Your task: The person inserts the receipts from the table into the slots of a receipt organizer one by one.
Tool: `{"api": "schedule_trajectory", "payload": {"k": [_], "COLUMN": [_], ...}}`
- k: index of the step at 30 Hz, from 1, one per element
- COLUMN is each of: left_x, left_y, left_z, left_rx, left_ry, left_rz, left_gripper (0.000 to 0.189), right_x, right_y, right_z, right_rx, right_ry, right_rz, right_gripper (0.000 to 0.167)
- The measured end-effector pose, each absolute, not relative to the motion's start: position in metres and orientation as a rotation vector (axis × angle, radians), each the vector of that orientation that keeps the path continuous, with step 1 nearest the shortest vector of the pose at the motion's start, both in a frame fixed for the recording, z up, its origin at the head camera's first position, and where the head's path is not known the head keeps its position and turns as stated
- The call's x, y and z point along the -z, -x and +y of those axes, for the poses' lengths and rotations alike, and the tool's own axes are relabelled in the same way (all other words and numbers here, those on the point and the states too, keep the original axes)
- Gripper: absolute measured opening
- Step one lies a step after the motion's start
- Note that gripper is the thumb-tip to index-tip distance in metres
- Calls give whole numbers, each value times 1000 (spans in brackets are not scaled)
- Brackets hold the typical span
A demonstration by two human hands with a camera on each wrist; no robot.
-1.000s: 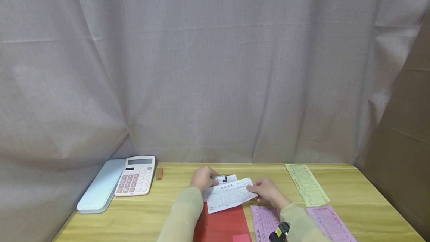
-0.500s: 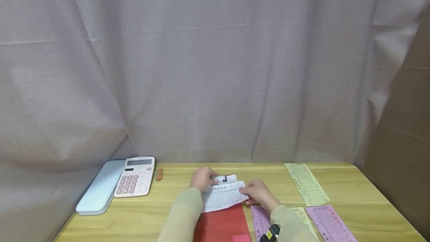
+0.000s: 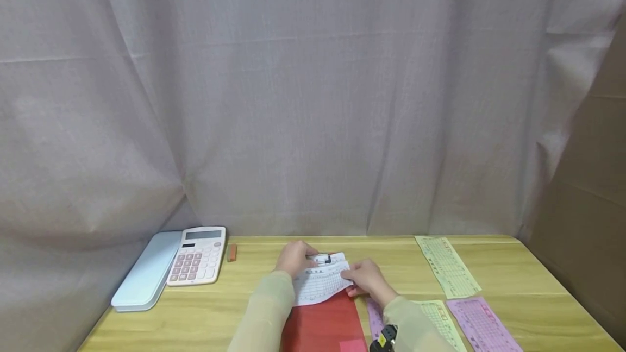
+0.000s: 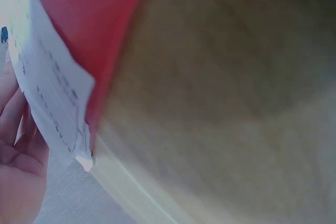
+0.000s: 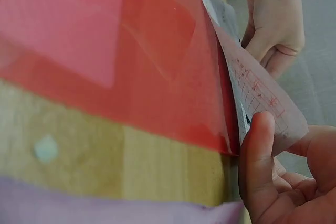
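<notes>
My left hand [image 3: 292,259] grips the metal clip [image 3: 324,259] at the top of a red clip folder [image 3: 325,324]. Between the thumb and fingers of my right hand [image 3: 365,277] is the right edge of a white printed form [image 3: 319,286]. That form bows slightly over the folder, its top edge close below the clip, overlapping another white sheet [image 3: 337,257]. In the right wrist view, the thumb presses on one face of the form [image 5: 268,93], whose corner curls up. The left wrist view has the left hand [image 4: 21,166] beside the papers at the folder's edge.
Left on the wooden table are a pale blue case [image 3: 146,273], a calculator [image 3: 197,257] and a small brown block [image 3: 232,252]. To the right lie yellow-green forms [image 3: 447,266] and purple forms [image 3: 484,325]. A grey curtain [image 3: 313,124] hangs behind.
My right hand has moved left, bringing the white form over the folder and nearer the clip. A second yellow-green form has come into view by the right sleeve. The left hand stays at the clip.
</notes>
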State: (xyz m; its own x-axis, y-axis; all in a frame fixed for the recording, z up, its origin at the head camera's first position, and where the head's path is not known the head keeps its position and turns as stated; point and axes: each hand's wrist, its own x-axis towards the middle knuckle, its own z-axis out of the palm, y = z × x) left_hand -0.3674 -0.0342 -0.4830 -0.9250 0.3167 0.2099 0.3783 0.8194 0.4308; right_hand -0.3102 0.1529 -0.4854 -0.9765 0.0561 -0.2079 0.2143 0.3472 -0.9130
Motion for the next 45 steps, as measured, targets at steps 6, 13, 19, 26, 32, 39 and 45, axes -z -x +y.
{"api": "schedule_trajectory", "payload": {"k": [6, 13, 19, 26, 32, 39, 45], "left_x": [483, 488, 490, 488, 484, 484, 483], "left_y": [368, 370, 371, 369, 368, 369, 368], "left_z": [-34, -33, -33, -30, -28, -31, -28], "left_rx": [728, 645, 579, 433, 352, 351, 375], "left_ry": [566, 583, 621, 718, 706, 725, 711], "left_rz": [-2875, -2852, -2820, -2785, -2827, -2807, -2821], "left_gripper": [21, 20, 21, 14, 10, 11, 11], "right_x": [487, 487, 491, 495, 496, 493, 491], "right_y": [309, 310, 312, 316, 318, 323, 325], "right_z": [151, 148, 144, 146, 145, 142, 145], "right_rx": [1737, 1477, 1444, 1503, 1521, 1484, 1522], "right_ry": [-233, -177, -126, -175, -160, -171, -247], "right_rz": [2464, 2743, 2776, 2679, 2672, 2658, 2553], "right_gripper": [18, 37, 38, 25, 30, 34, 28]}}
